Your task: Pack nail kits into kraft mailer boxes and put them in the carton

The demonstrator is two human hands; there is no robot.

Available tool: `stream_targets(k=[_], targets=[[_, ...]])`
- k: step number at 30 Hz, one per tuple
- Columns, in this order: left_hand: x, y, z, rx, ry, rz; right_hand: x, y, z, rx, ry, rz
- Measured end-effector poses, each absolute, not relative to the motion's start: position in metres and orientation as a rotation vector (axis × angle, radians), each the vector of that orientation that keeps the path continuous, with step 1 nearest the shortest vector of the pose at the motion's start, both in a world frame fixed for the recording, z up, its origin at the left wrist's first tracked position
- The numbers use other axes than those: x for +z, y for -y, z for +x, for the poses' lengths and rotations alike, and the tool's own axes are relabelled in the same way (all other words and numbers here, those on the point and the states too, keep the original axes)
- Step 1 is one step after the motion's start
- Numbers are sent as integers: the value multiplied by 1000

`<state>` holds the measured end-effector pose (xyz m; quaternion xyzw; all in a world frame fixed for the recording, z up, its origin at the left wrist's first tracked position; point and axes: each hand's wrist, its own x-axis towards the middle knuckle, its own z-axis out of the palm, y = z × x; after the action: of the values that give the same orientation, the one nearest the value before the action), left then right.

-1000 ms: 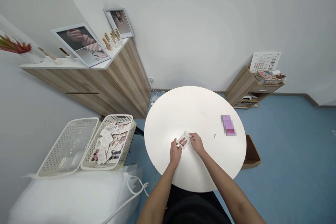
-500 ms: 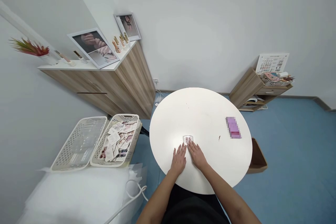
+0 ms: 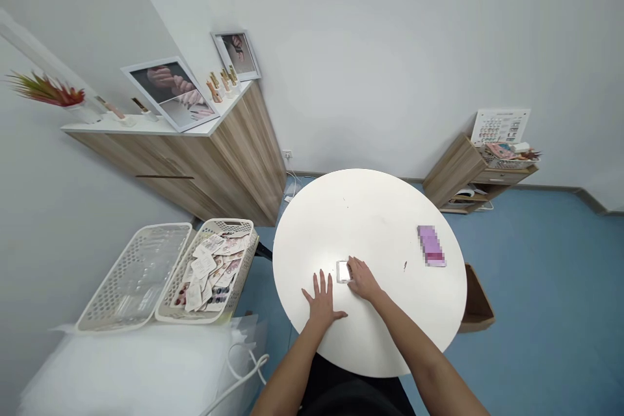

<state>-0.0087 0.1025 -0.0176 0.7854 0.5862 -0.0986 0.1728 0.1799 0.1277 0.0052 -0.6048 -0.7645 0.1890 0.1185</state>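
Observation:
A small clear plastic pack (image 3: 344, 271) lies on the round white table (image 3: 361, 221), its pale blank side facing up and no nails showing. The fingertips of my right hand (image 3: 363, 279) rest on its right edge. My left hand (image 3: 322, 302) lies flat on the table a little to the left of the pack, fingers spread and touching nothing else. A pink pixelated box (image 3: 431, 246) lies further right on the tabletop.
Left of the table stand a basket of nail sample cards (image 3: 234, 226) and an empty white perforated basket (image 3: 134, 276). A wooden cabinet (image 3: 244, 156) with framed nail photos stands behind, a small wooden shelf unit (image 3: 468, 169) at right, and a cardboard box (image 3: 476, 299) by the table's right edge.
The pack now shows its blank side instead of the nails. My left hand has moved left, away from the pack, with its fingers spread. My right hand stays on the pack.

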Motion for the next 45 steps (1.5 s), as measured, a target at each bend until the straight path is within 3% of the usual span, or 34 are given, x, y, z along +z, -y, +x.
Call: stream_targets(k=[10,21,31,39,45], targets=[[-46,-99,-8,-257,-1671,2280,8,-213,213,449,2111,-1842],[-9,-87,0,54,-1656,2078,-14,-226,230,288,2302,-1605],[10,41,-114,728,-2271,1657,27,-168,51,523,2545,-927],[23,118,-254,781,-2645,1302,51,-71,-102,675,2764,-516],[18,123,-304,495,-2545,1465,54,-44,-164,663,2928,-405]])
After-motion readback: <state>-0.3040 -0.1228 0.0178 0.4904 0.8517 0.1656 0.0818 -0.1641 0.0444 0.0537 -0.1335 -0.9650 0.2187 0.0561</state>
